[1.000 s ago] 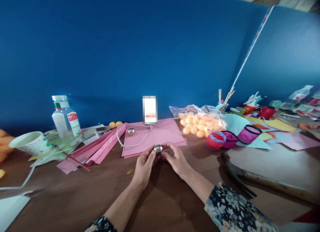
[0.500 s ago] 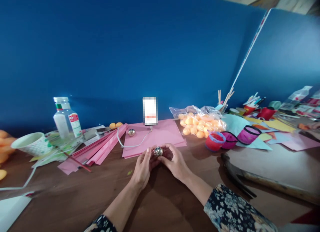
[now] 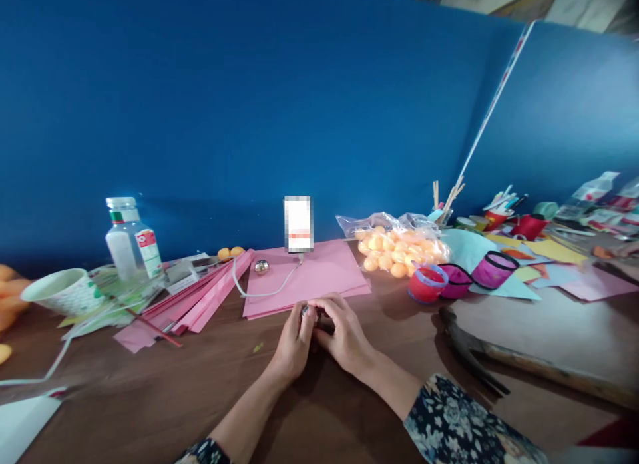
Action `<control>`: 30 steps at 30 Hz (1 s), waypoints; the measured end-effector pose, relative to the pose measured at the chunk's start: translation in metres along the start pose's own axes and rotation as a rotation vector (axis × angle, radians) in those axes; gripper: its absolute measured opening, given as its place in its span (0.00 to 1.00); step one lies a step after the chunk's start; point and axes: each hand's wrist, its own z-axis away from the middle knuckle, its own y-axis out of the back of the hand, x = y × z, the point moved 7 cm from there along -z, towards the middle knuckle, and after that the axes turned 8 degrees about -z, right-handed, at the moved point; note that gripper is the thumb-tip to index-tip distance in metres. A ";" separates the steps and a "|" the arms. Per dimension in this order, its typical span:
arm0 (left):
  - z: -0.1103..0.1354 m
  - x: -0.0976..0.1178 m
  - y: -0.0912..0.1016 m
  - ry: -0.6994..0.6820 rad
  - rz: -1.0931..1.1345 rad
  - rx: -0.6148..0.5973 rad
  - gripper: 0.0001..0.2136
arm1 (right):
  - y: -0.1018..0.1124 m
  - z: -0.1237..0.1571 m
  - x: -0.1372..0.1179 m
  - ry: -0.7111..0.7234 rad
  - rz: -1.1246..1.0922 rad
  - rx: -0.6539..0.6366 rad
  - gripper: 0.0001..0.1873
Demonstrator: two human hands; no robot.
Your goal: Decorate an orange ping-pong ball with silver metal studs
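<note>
Just in front of the pink paper sheets (image 3: 324,277), a small shiny silver ball (image 3: 304,311) is held up between both hands. My left hand (image 3: 294,347) is closed on it, with the thumb laid across its front. My right hand (image 3: 344,334) curls round it from the other side, fingers bent over the top and thumb underneath. Most of the ball is hidden behind my fingers. A second shiny silver ball (image 3: 261,267) rests on the left part of the pink paper, beside a white cable (image 3: 264,294).
To the right lie a hammer (image 3: 499,354), a red tape roll (image 3: 428,284) and a clear bag of orange balls (image 3: 399,247). Folded pink strips (image 3: 214,294), a paper cup (image 3: 64,291) and a glass bottle (image 3: 130,241) are at the left. A phone-like screen (image 3: 298,224) leans against the blue wall.
My left thumb has come across the front of the ball, which is now mostly covered. The right fingers have closed in over it. The view has shifted slightly.
</note>
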 end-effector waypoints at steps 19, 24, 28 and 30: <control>-0.001 -0.032 0.018 0.398 0.505 0.181 0.10 | 0.013 -0.002 0.003 -0.018 0.081 0.164 0.26; 0.001 -0.026 0.004 0.311 0.213 0.024 0.14 | 0.013 -0.004 0.034 -0.206 0.024 0.214 0.16; -0.001 -0.030 0.004 0.312 0.095 0.022 0.21 | 0.011 -0.004 0.041 -0.256 0.004 0.229 0.16; -0.002 -0.035 0.006 0.324 0.076 0.026 0.24 | 0.012 -0.004 0.040 -0.242 0.038 0.245 0.16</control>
